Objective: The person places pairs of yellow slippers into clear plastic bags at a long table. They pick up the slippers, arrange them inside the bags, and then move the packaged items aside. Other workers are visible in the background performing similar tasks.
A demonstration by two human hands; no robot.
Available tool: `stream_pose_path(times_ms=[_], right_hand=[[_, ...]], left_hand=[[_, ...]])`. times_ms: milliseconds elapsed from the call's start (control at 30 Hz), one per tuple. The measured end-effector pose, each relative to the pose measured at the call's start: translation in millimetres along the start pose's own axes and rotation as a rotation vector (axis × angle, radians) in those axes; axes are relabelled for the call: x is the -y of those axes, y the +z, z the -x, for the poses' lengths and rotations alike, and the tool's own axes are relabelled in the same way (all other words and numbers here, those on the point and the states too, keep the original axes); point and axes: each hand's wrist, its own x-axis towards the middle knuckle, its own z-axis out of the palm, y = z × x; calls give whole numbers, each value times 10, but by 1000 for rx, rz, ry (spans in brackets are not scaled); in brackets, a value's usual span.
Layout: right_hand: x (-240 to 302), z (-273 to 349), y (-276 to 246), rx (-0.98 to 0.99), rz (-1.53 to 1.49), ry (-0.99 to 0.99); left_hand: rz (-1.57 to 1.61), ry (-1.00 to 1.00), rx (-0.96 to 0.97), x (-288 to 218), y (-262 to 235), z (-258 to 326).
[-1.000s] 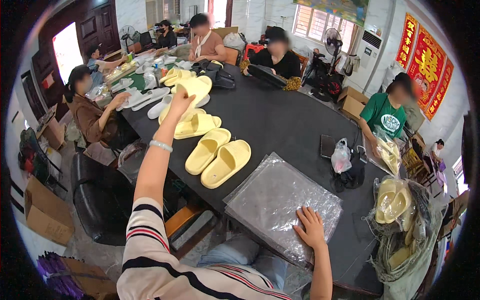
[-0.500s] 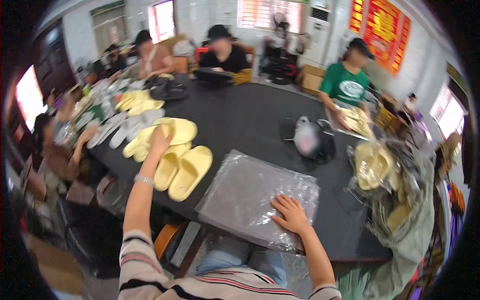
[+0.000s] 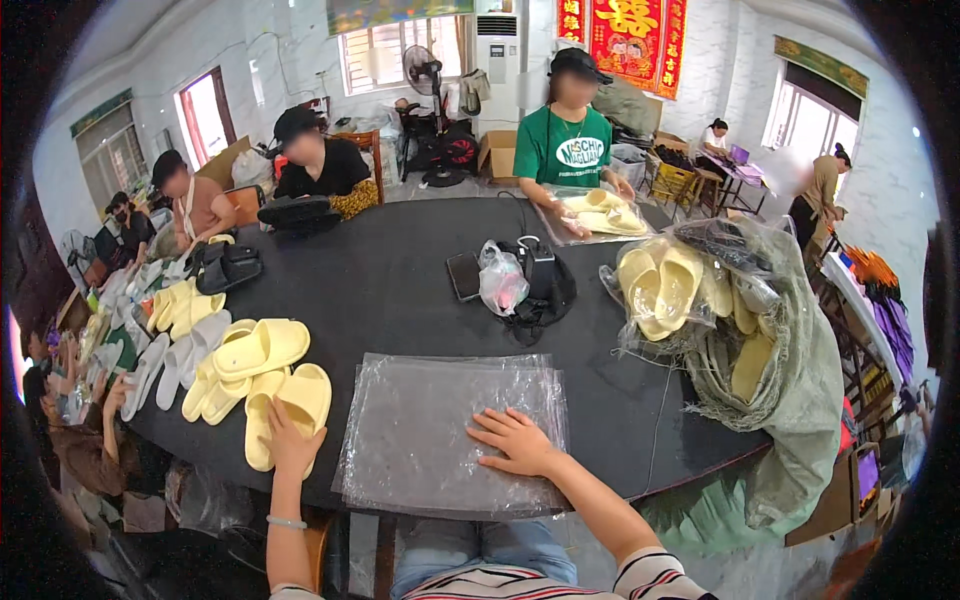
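My left hand point(image 3: 289, 436) rests on the near pair of pale yellow slippers point(image 3: 312, 395), its thumb spread away from the stretched fingers. Farther left, more yellow slippers point(image 3: 262, 347) lie partly stacked on one another. Flat on a stack of clear plastic bags point(image 3: 420, 430) lies my right hand point(image 3: 515, 442), with fingers apart and nothing in it. The stack lies at the table's near edge, just right of the slippers.
Grey slippers point(image 3: 192, 345) and black slippers point(image 3: 226, 264) line the table's left side. A phone point(image 3: 463, 277) and a small knotted bag point(image 3: 503, 280) lie mid-table. Bagged yellow slippers point(image 3: 660, 285) rest by a green woven sack point(image 3: 790, 400) at right. Across, a person point(image 3: 565, 150) handles bagged slippers.
My left hand has moved from the farther yellow slippers to the near pair, which now lies closer to the bags. My right hand stays on the bags. The view has turned right.
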Motion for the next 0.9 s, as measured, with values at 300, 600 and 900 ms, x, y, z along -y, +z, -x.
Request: stream_pose_path(times_ms=[300, 600, 900], right_hand=[[4, -12, -5, 14, -4, -1], [19, -9, -39, 11, 4, -7], [51, -21, -50, 23, 19, -2]], left_hand=[[-165, 27, 24, 595, 112, -432], [-205, -12, -30, 800, 90, -866], [-239, -168, -58, 1278, -11, -1305]])
